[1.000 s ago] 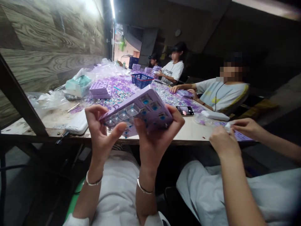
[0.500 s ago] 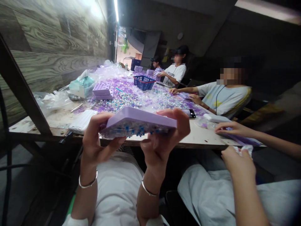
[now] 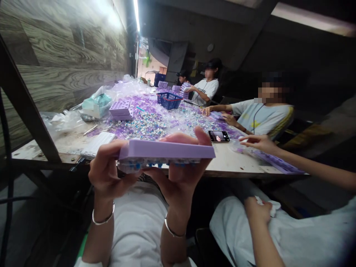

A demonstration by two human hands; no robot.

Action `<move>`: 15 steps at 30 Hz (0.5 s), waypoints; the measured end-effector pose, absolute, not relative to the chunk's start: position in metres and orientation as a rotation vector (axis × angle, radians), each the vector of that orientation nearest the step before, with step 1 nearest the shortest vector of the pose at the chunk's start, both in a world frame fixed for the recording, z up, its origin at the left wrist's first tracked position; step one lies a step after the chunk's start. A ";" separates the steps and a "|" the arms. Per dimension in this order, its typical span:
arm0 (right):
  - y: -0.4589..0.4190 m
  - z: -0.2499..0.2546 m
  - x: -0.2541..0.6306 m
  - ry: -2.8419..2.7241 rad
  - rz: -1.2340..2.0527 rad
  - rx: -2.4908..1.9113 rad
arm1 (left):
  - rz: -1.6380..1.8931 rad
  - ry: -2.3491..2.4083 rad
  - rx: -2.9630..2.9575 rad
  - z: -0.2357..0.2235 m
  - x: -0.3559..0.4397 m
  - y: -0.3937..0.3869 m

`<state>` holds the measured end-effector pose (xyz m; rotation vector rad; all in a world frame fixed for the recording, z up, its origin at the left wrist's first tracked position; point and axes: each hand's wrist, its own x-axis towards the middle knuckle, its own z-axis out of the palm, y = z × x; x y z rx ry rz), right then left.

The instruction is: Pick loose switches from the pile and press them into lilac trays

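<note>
Both hands hold up a lilac plastic case (image 3: 167,150) in front of me, its long edge turned toward the camera. Small blue and whitish parts (image 3: 158,163) show along its underside, too small to name. My left hand (image 3: 107,168) grips the left end, fingers at the side and thumb below. At the right part, my right hand (image 3: 183,178) has fingers over the far edge and its palm and thumb underneath. The case is held near the table's front edge. Its far face is hidden.
Heaps of small blue, white and purple pieces (image 3: 150,124) cover the table (image 3: 233,163). Stacked lilac cases (image 3: 121,110), a blue basket (image 3: 169,101) and a phone (image 3: 218,136) stand or lie there. At right, a co-worker's hand (image 3: 257,142) reaches over a purple panel (image 3: 278,163); other people sit beyond.
The case has tilted more level, and its near edge sits lower. My right hand has shifted its hold. The co-worker's hands at right have moved left, the lower one also down, uncovering the purple panel.
</note>
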<state>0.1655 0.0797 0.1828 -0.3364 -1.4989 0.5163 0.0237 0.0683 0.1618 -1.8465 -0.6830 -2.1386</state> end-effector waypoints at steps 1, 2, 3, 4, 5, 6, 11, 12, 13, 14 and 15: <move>0.080 0.181 0.162 -1.447 0.533 -0.312 | -2.142 -0.702 -1.802 0.161 0.024 0.068; 0.081 0.180 0.160 -1.407 0.553 -0.301 | -2.149 -0.723 -1.757 0.161 0.025 0.068; 0.081 0.178 0.157 -1.378 0.571 -0.300 | -2.157 -0.740 -1.717 0.161 0.026 0.068; 0.081 0.177 0.155 -1.353 0.584 -0.299 | -2.166 -0.755 -1.684 0.161 0.027 0.068; 0.081 0.175 0.153 -1.334 0.595 -0.297 | -2.176 -0.765 -1.656 0.162 0.029 0.067; 0.081 0.174 0.152 -1.319 0.605 -0.297 | -2.184 -0.772 -1.635 0.163 0.030 0.068; 0.074 0.172 0.149 -1.303 0.597 -0.384 | -2.220 -0.708 -1.600 0.166 0.038 0.069; 0.074 0.172 0.149 -1.303 0.587 -0.398 | -2.234 -0.698 -1.602 0.165 0.039 0.069; 0.074 0.173 0.150 -1.303 0.580 -0.404 | -2.254 -0.695 -1.605 0.165 0.040 0.069; 0.075 0.174 0.150 -1.301 0.575 -0.405 | -2.278 -0.702 -1.611 0.165 0.040 0.070; 0.077 0.175 0.149 -1.305 0.573 -0.403 | -2.309 -0.715 -1.619 0.164 0.040 0.071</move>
